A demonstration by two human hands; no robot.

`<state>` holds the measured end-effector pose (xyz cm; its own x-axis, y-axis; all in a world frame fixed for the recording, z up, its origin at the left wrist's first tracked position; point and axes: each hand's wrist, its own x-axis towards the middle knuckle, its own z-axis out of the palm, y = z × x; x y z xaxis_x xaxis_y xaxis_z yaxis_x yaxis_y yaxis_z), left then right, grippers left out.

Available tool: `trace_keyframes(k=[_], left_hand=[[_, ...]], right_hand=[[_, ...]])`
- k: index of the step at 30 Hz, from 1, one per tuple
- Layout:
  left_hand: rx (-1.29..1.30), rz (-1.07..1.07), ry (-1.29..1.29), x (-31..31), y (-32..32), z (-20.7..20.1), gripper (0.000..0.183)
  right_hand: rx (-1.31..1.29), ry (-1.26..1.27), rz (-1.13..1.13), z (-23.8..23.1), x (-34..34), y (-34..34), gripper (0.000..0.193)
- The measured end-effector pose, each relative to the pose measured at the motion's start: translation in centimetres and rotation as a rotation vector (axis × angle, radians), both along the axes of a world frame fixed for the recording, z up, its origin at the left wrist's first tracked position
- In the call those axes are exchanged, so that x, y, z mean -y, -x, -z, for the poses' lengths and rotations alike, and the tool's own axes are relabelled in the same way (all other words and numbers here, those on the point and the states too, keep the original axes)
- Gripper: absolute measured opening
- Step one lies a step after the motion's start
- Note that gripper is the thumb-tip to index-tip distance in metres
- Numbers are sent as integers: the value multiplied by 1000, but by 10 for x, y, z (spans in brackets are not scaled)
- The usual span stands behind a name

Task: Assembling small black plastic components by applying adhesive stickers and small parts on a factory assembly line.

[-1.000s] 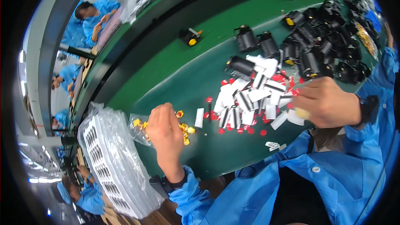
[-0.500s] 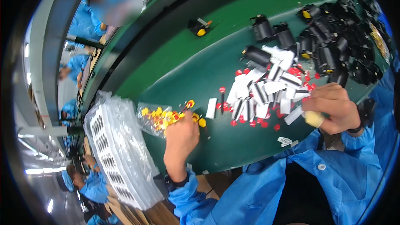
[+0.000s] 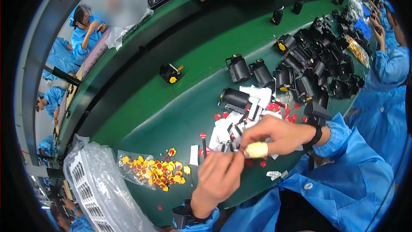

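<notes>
My left hand (image 3: 216, 179) and my right hand (image 3: 277, 135) meet at their fingertips above the green work surface, at the near side of a pile of white strips (image 3: 260, 96). The fingers of both are closed in a pinch. What lies between them is too small and covered to make out. A pale yellow finger cot (image 3: 256, 150) covers my right thumb. Red discs (image 3: 288, 118) lie scattered among the strips. Left of my left hand, small yellow-and-red round parts (image 3: 171, 172) are heaped beside an open clear bag (image 3: 125, 172).
Black plastic housings (image 3: 319, 53) are heaped at the far right, with several nearer the strips. One housing (image 3: 170, 74) sits apart on the green belt. A plastic-wrapped stack of trays (image 3: 88, 189) stands at left. A co-worker's sleeve (image 3: 392, 66) shows at the right edge.
My left hand has left the yellow-and-red parts and moved right. My right hand has moved left to join it. The view has shifted to the right.
</notes>
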<state>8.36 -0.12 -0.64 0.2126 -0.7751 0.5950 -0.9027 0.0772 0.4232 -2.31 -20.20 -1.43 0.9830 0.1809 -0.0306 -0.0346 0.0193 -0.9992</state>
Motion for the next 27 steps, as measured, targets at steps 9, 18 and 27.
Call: trace_keyframes(k=[9, 18, 27], left_hand=[[-495, 61, 108, -4, 11, 18, 27], [-646, 24, -47, -3, 19, 25, 18], [-590, -65, -110, 11, 6, 25, 18]], right_hand=[[-238, -405, -89, 19, 0, 4, 21], [-185, -374, 75, 22, -1, 9, 21], [95, -151, 318, 18, 6, 16, 13]])
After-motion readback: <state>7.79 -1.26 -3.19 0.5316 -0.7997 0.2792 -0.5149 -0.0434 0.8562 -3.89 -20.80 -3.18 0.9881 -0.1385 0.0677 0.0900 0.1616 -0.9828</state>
